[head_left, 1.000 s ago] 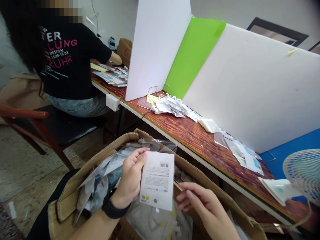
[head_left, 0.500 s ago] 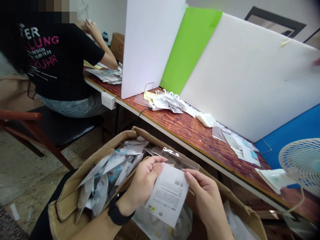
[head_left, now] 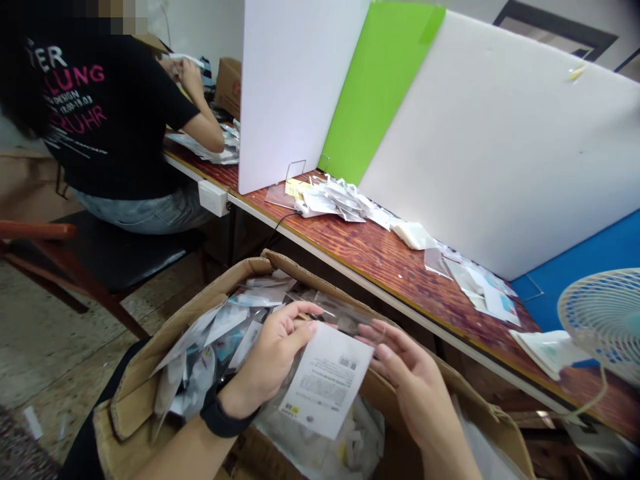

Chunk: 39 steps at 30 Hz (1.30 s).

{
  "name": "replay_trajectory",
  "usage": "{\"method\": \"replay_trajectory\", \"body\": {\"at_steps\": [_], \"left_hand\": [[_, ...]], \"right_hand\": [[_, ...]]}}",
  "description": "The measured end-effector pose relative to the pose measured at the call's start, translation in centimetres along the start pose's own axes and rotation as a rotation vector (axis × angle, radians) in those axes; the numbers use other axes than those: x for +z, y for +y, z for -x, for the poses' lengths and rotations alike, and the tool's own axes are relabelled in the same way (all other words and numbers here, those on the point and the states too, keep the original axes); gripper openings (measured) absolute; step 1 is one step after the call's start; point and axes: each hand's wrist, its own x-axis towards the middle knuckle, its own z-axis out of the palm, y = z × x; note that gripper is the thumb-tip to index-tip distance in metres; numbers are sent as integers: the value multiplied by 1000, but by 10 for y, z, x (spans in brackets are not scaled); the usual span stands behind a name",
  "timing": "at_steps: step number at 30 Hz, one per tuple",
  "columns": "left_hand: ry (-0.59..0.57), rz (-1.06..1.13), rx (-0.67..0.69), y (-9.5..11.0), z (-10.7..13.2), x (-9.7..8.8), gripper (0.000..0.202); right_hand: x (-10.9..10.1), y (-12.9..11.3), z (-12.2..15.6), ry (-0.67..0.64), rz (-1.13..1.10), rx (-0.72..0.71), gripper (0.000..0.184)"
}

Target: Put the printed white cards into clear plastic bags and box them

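My left hand (head_left: 283,343) pinches the upper left edge of a white printed card (head_left: 325,383) between thumb and fingers. Small text and a yellow mark show on the card, which lies tilted above an open cardboard box (head_left: 123,393). Close to the card's upper right corner is my right hand (head_left: 403,370), its fingers spread and thumb apart. Clear plastic film shows beside those fingers; whether they touch it I cannot tell. Flat plastic packets (head_left: 227,327) fill the box's left side, and a clear bag of small pale pieces (head_left: 357,437) lies below the card.
Beyond the box runs a wooden table (head_left: 345,243) with a pile of packets (head_left: 335,200) and loose cards (head_left: 480,287). White dividers (head_left: 465,147) stand behind it. A fan (head_left: 607,327) is at the right. Another person (head_left: 115,127) sits at the far left.
My right hand has let go of the card's upper right corner and spread its fingers. The card has shifted slightly left and up with my left hand.
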Motion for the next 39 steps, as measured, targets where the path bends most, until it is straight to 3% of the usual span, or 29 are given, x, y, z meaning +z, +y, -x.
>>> {"method": "replay_trajectory", "body": {"at_steps": [4,12,17,24,34,39], "left_hand": [[-31,-35,-1,-2,2,2,19],[-94,-113,-70,1,1,-5,26],[-29,-112,-7,0,3,-7,6],[-66,-100,39,-1,4,-9,12],[-112,-119,95,-3,5,-13,11],[-109,-139,115,1,7,-11,11]], "right_hand": [[5,2,1,-49,89,27,20],[-7,6,3,81,315,-228,13],[-9,2,5,-42,351,-460,25],[-12,-4,10,-141,444,-613,35],[-15,-7,12,-265,358,-638,27],[-10,-4,14,-179,288,-502,22]]}}
